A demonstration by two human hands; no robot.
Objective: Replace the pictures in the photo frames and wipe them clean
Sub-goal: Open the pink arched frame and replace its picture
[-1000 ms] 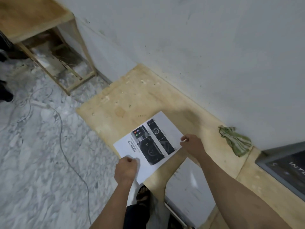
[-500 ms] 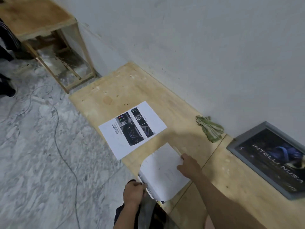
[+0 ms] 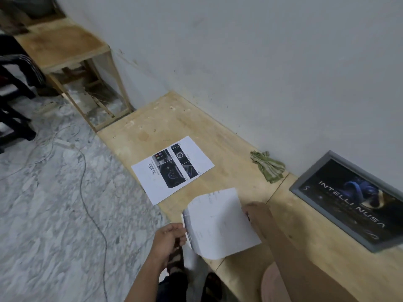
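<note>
Plywood bench point(image 3: 229, 131) along a grey wall carries our work. On it at far right lies a grey photo frame point(image 3: 351, 201), stiff and probably glazed, best lifted by its edges. Left of centre a printed picture point(image 3: 172, 168) lies flat. At the near edge we hold a white sheet point(image 3: 218, 223), light and floppy, curling upward; our left hand point(image 3: 168, 238) pinches its left edge, our right hand point(image 3: 255, 214) grips the right edge. A green cloth point(image 3: 268, 166) waits by the wall. Half a second ago this sheet lay flatter; a second ago both hands rested on the printed picture.
</note>
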